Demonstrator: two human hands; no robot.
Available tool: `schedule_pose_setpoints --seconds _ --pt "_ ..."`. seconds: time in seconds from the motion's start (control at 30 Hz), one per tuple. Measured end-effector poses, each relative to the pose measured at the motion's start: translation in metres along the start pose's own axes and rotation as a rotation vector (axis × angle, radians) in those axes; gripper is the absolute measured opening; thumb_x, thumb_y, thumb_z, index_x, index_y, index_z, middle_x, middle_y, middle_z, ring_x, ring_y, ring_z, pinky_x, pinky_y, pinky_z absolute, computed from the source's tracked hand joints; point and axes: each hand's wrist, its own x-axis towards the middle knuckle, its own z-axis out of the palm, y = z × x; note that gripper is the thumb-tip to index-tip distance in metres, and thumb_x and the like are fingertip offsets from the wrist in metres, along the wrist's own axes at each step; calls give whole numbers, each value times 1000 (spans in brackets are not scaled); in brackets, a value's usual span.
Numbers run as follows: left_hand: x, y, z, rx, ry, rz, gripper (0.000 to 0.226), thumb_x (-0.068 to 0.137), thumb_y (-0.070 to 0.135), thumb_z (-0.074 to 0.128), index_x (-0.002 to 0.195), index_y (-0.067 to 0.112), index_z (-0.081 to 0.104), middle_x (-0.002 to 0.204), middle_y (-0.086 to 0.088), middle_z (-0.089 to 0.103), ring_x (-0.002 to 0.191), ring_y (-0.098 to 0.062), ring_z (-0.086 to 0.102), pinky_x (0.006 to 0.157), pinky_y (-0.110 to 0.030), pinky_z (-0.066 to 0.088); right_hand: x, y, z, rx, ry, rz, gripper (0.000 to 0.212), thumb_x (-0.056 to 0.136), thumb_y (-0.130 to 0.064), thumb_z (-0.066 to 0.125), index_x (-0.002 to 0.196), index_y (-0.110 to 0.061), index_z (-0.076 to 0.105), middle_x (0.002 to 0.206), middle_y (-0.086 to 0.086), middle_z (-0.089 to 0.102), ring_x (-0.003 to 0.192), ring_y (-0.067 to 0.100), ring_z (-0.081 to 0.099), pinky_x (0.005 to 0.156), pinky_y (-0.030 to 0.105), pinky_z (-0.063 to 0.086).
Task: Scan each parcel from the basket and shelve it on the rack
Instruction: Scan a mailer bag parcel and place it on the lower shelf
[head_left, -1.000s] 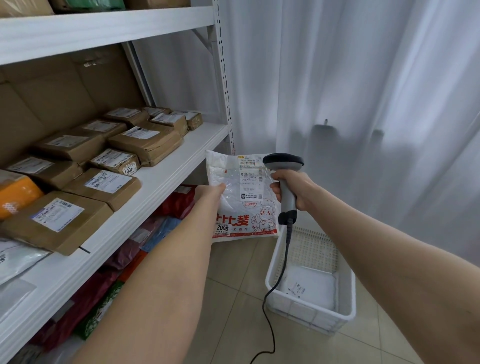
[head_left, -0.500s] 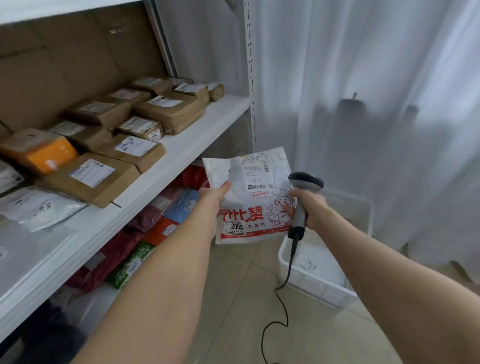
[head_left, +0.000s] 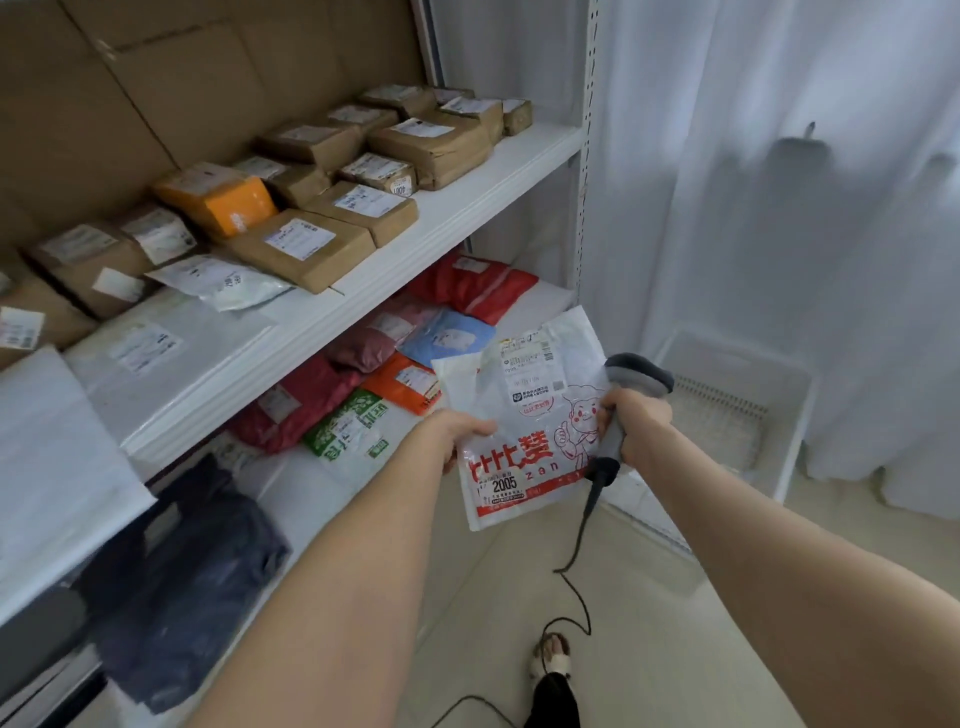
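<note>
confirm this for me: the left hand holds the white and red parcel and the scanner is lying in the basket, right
Not quite. The scanner is not lying in the basket; the right hand grips it by the handle, right beside the parcel. The rest is right: the left hand holds the white and red parcel. The head view shows it.

Two hands: one left hand (head_left: 460, 431), one right hand (head_left: 636, 423). One scanner (head_left: 636, 376), one printed bag (head_left: 524, 415), one basket (head_left: 792, 441). Upper shelf (head_left: 415, 244): one orange parcel (head_left: 218, 200) and at least twelve brown parcels (head_left: 304, 249), the farthest blurred. Lower shelf (head_left: 553, 296): three reddish bags (head_left: 475, 286), one blue bag (head_left: 449, 338), one orange bag (head_left: 405, 384), one green-and-white bag (head_left: 348, 426).
</note>
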Motion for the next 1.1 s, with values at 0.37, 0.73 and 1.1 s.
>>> schedule_pose_setpoints --seconds 0.37,0.73,1.1 --pt "13 -122 -86 -384 184 -61 25 88 8 67 110 1 60 87 -13 69 78 -28 67 74 -44 56 -53 71 98 -15 -180 73 14 84 3 61 80 -5 51 68 10 58 56 18 57 58 30 50" --pt "112 -173 -177 -530 505 -137 11 94 15 58 102 7 60 76 -6 64 80 -29 68 84 -45 56 -46 159 231 -272 -370 143 22 87 -4 66 101 -8 49 84 9 52 73 21 53 83 38 52" --pt "253 -220 -247 -642 490 -120 14 94 15 59 104 5 58 92 -14 69 76 -27 70 71 -41 59 28 259 365 -11 -513 273 11 87 4 60 86 -8 59 84 11 66 72 22 62 68 35 49"
